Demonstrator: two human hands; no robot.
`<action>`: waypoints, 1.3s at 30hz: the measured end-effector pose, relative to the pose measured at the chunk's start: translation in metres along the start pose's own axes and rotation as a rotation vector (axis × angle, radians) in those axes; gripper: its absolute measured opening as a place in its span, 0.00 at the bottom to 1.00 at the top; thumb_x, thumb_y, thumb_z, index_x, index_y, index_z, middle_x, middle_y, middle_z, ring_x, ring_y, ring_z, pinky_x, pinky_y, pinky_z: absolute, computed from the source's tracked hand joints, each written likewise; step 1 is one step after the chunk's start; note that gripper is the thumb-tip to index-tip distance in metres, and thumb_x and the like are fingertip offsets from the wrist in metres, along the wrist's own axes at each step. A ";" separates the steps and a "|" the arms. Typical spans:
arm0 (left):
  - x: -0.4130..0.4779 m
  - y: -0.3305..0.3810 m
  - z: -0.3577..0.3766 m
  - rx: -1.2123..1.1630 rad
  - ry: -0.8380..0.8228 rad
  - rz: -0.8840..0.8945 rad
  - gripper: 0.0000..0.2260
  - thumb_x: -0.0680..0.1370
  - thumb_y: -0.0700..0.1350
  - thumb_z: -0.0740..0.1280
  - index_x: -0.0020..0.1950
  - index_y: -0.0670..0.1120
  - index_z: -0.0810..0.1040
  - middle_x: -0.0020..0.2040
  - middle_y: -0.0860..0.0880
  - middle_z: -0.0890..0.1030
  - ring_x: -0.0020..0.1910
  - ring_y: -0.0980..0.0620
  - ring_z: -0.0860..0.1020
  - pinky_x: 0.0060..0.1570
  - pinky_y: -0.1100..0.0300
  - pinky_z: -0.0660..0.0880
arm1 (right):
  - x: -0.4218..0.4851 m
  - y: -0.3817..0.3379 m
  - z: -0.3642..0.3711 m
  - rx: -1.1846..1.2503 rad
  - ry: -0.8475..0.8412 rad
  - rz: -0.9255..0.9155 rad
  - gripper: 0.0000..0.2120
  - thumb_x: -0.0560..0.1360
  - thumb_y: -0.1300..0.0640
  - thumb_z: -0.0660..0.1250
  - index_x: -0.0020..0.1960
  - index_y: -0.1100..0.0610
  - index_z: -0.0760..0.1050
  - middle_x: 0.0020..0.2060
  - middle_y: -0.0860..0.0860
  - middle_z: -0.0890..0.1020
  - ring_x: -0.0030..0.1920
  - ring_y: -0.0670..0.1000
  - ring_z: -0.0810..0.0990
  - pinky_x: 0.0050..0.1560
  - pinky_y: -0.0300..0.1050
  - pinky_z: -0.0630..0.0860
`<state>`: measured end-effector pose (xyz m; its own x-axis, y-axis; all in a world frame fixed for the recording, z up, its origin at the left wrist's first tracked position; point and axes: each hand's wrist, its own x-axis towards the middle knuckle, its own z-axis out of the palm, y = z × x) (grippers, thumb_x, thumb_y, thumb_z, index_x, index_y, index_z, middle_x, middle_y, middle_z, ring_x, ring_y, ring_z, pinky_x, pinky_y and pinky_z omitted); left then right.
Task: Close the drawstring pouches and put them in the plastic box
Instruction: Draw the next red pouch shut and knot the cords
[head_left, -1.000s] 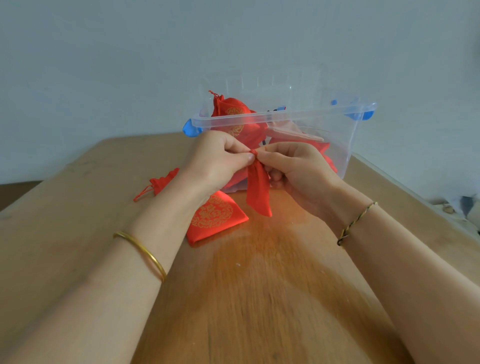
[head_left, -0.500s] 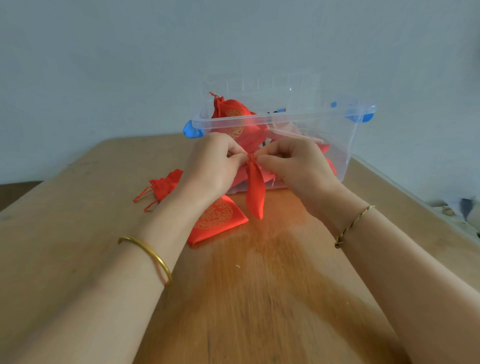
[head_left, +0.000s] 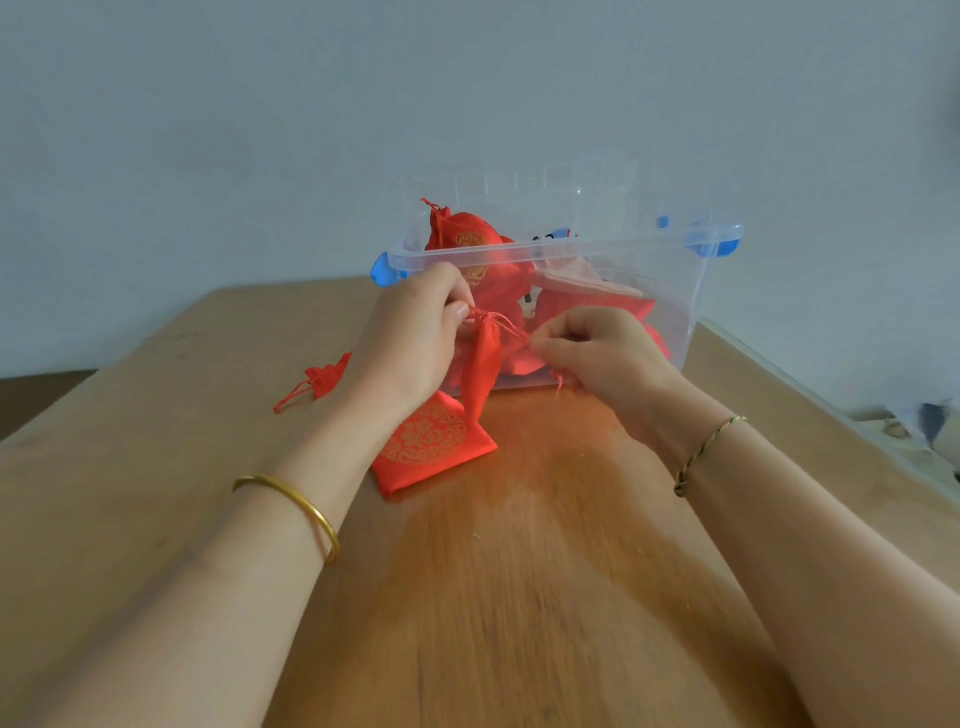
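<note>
A small red drawstring pouch (head_left: 482, 371) hangs in the air in front of the clear plastic box (head_left: 691, 291). My left hand (head_left: 410, 338) pinches its gathered neck and one cord. My right hand (head_left: 597, 351) pinches the other cord (head_left: 511, 328), drawn taut to the right. A flat red pouch with a gold print (head_left: 434, 449) lies on the table under my left wrist. Another small red pouch (head_left: 324, 379) lies left of it, partly hidden by my left hand. Several red pouches (head_left: 470, 244) sit inside the box.
The wooden table (head_left: 493, 597) stretches from the box toward me. The box has blue latches (head_left: 719, 244) and stands at the far edge against a pale wall. Some clutter (head_left: 930, 421) shows beyond the table's right edge.
My hands have drawn apart, the right one moving right and down with a cord. The pouch's mouth has cinched tight and the cords are now stretched out.
</note>
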<state>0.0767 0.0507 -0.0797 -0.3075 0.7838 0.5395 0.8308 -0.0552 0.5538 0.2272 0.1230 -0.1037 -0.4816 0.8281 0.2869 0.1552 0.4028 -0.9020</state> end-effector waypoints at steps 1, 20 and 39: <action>0.002 0.001 -0.002 -0.051 -0.011 -0.007 0.07 0.77 0.37 0.61 0.41 0.46 0.74 0.40 0.48 0.80 0.43 0.47 0.80 0.48 0.46 0.77 | -0.001 -0.003 0.000 -0.002 -0.048 0.015 0.06 0.73 0.61 0.68 0.48 0.63 0.78 0.31 0.47 0.78 0.26 0.41 0.72 0.27 0.33 0.68; -0.012 -0.008 -0.010 0.052 -0.291 -0.166 0.02 0.73 0.40 0.67 0.43 0.42 0.79 0.39 0.50 0.79 0.41 0.50 0.78 0.44 0.55 0.75 | 0.048 -0.103 -0.051 -0.124 0.186 -0.017 0.10 0.74 0.54 0.67 0.44 0.62 0.75 0.16 0.50 0.74 0.15 0.44 0.68 0.21 0.34 0.68; -0.032 -0.028 -0.007 0.087 -0.119 -0.265 0.06 0.73 0.38 0.67 0.43 0.50 0.76 0.43 0.49 0.78 0.46 0.46 0.78 0.49 0.51 0.76 | -0.012 0.007 0.042 -0.523 -0.245 -0.120 0.18 0.69 0.52 0.71 0.57 0.57 0.76 0.43 0.49 0.78 0.43 0.49 0.76 0.41 0.42 0.69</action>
<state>0.0597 0.0234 -0.1082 -0.4668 0.8313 0.3019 0.7671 0.2106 0.6060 0.1983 0.0993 -0.1269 -0.6977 0.6756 0.2381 0.4619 0.6784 -0.5713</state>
